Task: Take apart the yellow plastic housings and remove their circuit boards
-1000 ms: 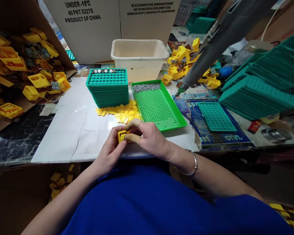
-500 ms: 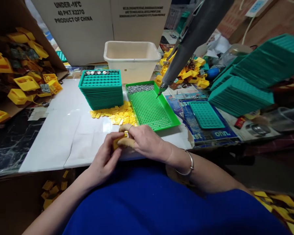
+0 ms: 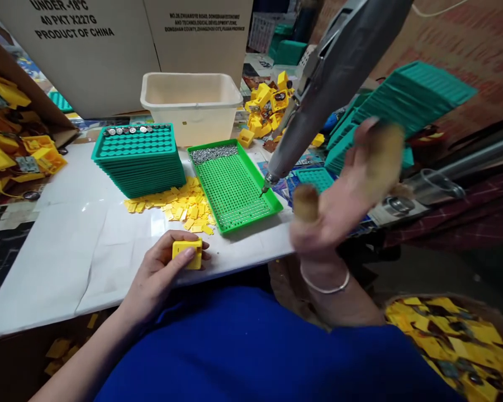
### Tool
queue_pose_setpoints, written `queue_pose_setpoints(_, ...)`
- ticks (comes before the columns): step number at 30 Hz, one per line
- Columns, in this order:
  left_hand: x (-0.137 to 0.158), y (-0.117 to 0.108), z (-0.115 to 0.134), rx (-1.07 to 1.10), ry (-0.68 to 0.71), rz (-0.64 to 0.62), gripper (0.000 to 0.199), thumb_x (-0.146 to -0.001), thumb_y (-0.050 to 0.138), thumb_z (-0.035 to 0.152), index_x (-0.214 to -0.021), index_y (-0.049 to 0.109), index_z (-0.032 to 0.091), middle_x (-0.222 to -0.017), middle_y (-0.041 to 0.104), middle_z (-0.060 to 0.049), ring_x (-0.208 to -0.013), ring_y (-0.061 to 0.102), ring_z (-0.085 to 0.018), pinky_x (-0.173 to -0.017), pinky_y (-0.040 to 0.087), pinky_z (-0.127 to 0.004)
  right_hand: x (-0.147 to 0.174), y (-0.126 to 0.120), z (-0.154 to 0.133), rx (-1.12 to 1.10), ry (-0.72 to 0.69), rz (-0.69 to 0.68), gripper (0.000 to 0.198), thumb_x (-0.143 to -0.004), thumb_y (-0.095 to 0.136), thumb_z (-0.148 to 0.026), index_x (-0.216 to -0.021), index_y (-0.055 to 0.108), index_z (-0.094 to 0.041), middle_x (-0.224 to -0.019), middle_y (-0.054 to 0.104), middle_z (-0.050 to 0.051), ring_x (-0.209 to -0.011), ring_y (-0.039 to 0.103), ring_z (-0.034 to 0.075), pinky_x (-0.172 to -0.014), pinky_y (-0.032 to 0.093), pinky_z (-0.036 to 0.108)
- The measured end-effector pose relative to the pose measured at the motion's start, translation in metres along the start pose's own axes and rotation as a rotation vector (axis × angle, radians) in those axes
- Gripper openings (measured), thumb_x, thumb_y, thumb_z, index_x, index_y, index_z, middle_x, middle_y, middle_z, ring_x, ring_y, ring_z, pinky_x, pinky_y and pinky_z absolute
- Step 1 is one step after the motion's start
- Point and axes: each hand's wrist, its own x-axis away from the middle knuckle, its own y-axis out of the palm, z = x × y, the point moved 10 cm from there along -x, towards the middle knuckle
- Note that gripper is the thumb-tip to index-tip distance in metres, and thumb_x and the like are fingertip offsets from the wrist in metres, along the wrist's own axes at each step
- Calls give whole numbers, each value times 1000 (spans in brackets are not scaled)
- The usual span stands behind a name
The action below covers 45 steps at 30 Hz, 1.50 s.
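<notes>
My left hand (image 3: 161,265) grips a small yellow plastic casing (image 3: 186,254) above the front edge of the white work surface, thumb across its face. To the right, my right hand (image 3: 339,195) is raised and smeared by motion. Its thumb and fingers are spread apart, with tan covers on some of them, and nothing shows between them. Near it hangs a grey electric screwdriver (image 3: 293,131), its bit over a green perforated tray (image 3: 235,190) with small screws at the far end. Flat yellow pieces (image 3: 184,206) lie in a heap left of the tray.
Teal trays (image 3: 140,167) stand stacked at the left, the top one holding round metal parts. Behind is a cream plastic tub (image 3: 193,114). Yellow casings (image 3: 264,106) are piled behind the screwdriver. More teal trays (image 3: 427,95) lean at the right, above a box of yellow parts (image 3: 452,340).
My right hand has let go of the yellow casing and swung up to the right. My left hand keeps the casing. The view has turned to the right.
</notes>
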Motion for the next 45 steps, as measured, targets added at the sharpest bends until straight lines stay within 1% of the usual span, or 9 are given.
queue_pose_setpoints(1,-3,2,-4,58,-42,-9,23,-83,72,36,-99,65,22,-96,73,-6,-85,70,-21,-78,56,-32,-8,-20,10,-38,18,96,54,-103,11,-44,-136,49,-25,-132,55,15,-140,42,25,-98,48,44)
queue_pose_setpoints(4,-10,4,-11,96,-97,-10,25,-78,76,35,-95,64,21,-89,74,-5,-81,70,-20,-66,56,-27,-33,-55,27,-344,-26,272,38,-98,40,-47,-126,53,-24,-113,68,5,-111,65,18,-86,52,34)
queue_pose_setpoints(8,-12,2,-13,57,-129,63,30,-73,81,33,-92,62,19,-88,74,-5,-77,69,-19,-57,55,-24,-59,-38,34,-688,-74,176,28,-80,66,-43,-94,60,-20,-78,65,-9,-65,65,4,-66,49,23)
queue_pose_setpoints(11,-9,1,-8,53,-136,131,30,-73,81,33,-90,61,18,-91,74,-7,-78,69,-19,-58,56,-24,-62,-26,46,-761,-85,267,25,-77,72,-43,-82,56,-24,-61,56,-9,-49,55,6,-51,48,21)
queue_pose_setpoints(19,-8,5,-4,19,-147,145,28,-75,78,32,-89,60,18,-89,73,-7,-74,68,-17,-59,57,-23,-57,-9,73,-682,-29,393,43,-72,71,-63,-88,51,-28,-60,53,-8,-48,56,12,-47,49,28)
queue_pose_setpoints(31,-11,3,-13,156,-158,66,27,-78,74,31,-99,60,20,-98,74,-8,-90,72,-24,-67,59,-29,-58,-11,72,-628,-3,416,42,-72,70,-61,-83,48,-27,-65,54,-6,-48,51,10,-50,49,29)
queue_pose_setpoints(35,-16,2,-17,259,-136,15,27,-80,70,27,-103,60,19,-102,74,-11,-94,71,-27,-71,59,-34,-60,-21,51,-674,-56,445,38,-75,71,-57,-84,49,-27,-61,51,-8,-47,51,10,-49,47,27)
queue_pose_setpoints(38,-17,4,-19,280,-125,0,24,-84,65,25,-107,58,19,-103,73,-10,-96,71,-26,-74,59,-35,-58,-21,13,-836,-141,405,36,-73,74,-54,-77,50,-27,-56,49,-9,-43,47,8,-46,42,25)
queue_pose_setpoints(45,-15,7,-19,322,-105,-24,25,-86,62,23,-109,53,18,-93,69,-5,-89,69,-22,-74,59,-33,-38,33,-64,-1102,-181,153,30,-79,70,-51,-74,53,-26,-64,50,-7,-43,43,8,-42,39,25)
